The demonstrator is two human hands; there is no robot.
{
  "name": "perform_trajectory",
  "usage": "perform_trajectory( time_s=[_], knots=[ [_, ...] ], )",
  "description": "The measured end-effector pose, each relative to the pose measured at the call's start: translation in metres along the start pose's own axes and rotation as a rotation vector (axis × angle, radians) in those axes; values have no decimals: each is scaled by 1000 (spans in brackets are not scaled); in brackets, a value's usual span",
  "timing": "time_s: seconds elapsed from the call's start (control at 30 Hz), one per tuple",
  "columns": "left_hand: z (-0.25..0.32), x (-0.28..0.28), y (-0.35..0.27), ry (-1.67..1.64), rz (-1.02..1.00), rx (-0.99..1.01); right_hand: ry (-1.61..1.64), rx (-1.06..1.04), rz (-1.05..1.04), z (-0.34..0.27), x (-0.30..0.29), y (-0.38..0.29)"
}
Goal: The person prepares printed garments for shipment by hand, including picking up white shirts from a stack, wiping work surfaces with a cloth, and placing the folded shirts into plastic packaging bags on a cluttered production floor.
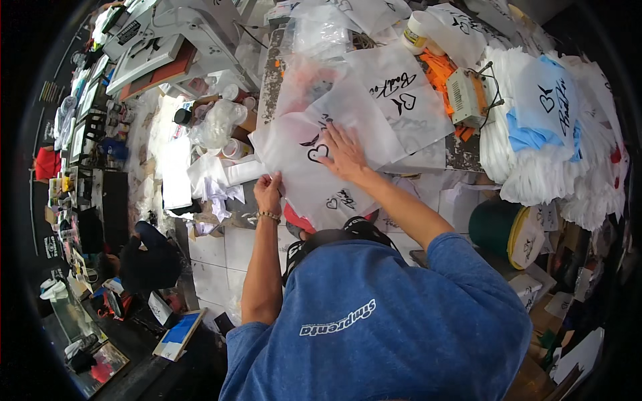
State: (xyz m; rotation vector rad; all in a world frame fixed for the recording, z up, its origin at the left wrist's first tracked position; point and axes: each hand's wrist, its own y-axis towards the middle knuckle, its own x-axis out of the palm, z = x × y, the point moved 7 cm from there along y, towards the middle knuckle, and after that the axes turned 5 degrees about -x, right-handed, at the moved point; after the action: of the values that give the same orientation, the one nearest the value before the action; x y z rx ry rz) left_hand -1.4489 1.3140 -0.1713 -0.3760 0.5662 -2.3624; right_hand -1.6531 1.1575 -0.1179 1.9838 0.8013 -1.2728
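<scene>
A translucent white plastic bag or sheet (296, 185), printed in black with a heart and lettering, lies before me and hangs over the near table edge. My left hand (269, 193) pinches its left edge between thumb and fingers. Flat on its middle, beside the larger heart print, rests my right hand (343, 150) with the thumb spread away. Similar printed translucent bags (401, 90) lie on the table beyond, partly under this one. Crumpled clear plastic (318, 37) sits farther back.
A beige electrical device (464, 97) with a cable stands on orange material (441, 75) to the right. Beyond it hang stacked white bags (521, 175). A white tub (416, 32) stands at the back. Left are a heat press (170, 55) and a clear plastic bundle (220, 123).
</scene>
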Motion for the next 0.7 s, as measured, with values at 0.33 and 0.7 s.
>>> perform_trajectory(
  time_s=[0.33, 0.7],
  knots=[
    [3, 5, -26, -48, 41, 1, -198, 160, 42, 20, -23, -16],
    [0, 5, -32, -55, -32, 3, -58, -53, -87, -6, 10, 4]
  ],
)
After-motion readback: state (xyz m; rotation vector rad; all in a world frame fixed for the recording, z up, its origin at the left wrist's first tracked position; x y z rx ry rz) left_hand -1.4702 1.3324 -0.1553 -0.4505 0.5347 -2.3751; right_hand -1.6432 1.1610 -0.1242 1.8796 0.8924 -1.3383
